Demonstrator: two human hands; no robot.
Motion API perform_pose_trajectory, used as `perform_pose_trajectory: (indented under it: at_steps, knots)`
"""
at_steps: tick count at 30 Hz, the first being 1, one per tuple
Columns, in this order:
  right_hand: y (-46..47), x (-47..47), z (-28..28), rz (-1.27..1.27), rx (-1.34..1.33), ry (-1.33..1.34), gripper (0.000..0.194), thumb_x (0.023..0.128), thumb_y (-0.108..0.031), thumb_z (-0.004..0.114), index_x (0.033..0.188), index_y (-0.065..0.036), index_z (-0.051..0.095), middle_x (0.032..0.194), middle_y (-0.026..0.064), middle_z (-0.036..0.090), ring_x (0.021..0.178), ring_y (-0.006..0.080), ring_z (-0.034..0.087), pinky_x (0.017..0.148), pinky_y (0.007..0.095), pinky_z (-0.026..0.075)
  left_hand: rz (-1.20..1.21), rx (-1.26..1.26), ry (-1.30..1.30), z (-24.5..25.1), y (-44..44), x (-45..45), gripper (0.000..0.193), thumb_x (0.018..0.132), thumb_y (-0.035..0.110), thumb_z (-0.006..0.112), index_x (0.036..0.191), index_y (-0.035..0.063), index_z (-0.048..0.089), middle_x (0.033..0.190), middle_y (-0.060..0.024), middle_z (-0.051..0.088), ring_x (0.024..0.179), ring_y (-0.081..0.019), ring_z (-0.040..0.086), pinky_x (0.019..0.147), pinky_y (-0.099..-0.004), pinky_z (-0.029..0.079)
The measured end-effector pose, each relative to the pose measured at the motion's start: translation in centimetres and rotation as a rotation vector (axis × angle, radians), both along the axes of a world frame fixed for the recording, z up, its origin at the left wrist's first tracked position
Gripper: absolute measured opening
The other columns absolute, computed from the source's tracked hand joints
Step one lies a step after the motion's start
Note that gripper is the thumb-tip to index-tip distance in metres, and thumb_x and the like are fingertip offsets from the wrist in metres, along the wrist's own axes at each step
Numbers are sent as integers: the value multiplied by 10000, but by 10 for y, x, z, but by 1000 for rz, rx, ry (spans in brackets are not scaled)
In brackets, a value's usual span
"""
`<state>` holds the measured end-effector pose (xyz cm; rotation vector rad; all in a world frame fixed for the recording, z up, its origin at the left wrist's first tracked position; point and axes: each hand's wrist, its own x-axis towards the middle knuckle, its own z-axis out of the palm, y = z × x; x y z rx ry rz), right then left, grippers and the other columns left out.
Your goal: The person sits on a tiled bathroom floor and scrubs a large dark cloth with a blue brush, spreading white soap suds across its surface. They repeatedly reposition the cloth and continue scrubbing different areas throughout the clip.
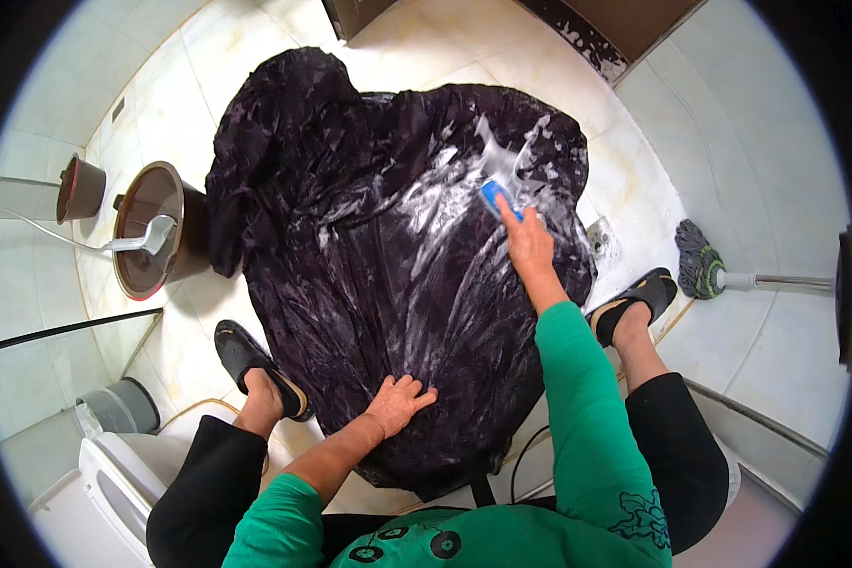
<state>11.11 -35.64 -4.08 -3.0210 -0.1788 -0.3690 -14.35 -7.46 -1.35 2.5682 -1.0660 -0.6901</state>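
Observation:
A large dark purple-black wet cloth (pixel 390 284) lies bunched over the floor in front of me, wrinkled, with white suds (pixel 500 160) on its upper right part. My right hand (pixel 529 245) grips a blue scrubbing brush (pixel 498 199) at the edge of the suds; its bristles are hidden beneath it. Nearer my body, my left hand (pixel 400 403) rests on the cloth with its fingers spread and bent. Folds run from that hand up towards the brush. Whether the left fingers pinch any fabric is hard to see.
At left, a brown bucket (pixel 181 241) holds a white shower head (pixel 157 234), with a smaller brown bucket (pixel 87 189) beyond. A toilet (pixel 117 472) stands lower left. On the right are a floor drain (pixel 601 238) and a grey mop (pixel 697 263). My slippered feet flank the cloth.

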Motion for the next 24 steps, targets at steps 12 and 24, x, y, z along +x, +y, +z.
perform_pose_trajectory:
  at_steps: [12, 24]
  knots:
    - [54, -24, 4, 605, 135, 239, 638, 904, -33, 503, 1439, -379, 469, 874, 154, 514, 775, 321, 610, 617, 429, 533, 1, 66, 116, 5, -7, 9, 605, 776, 75, 684, 1331, 256, 527, 1047, -47, 587, 1057, -255, 535, 875, -410, 414]
    - [44, -62, 23, 934, 138, 459, 754, 880, 5, 526, 1472, -444, 398, 915, 152, 513, 741, 315, 608, 609, 410, 555, -39, 126, 120, 1, -13, 15, 626, 709, 142, 755, 1283, 258, 533, 1055, -50, 591, 1059, -271, 536, 851, -410, 427]
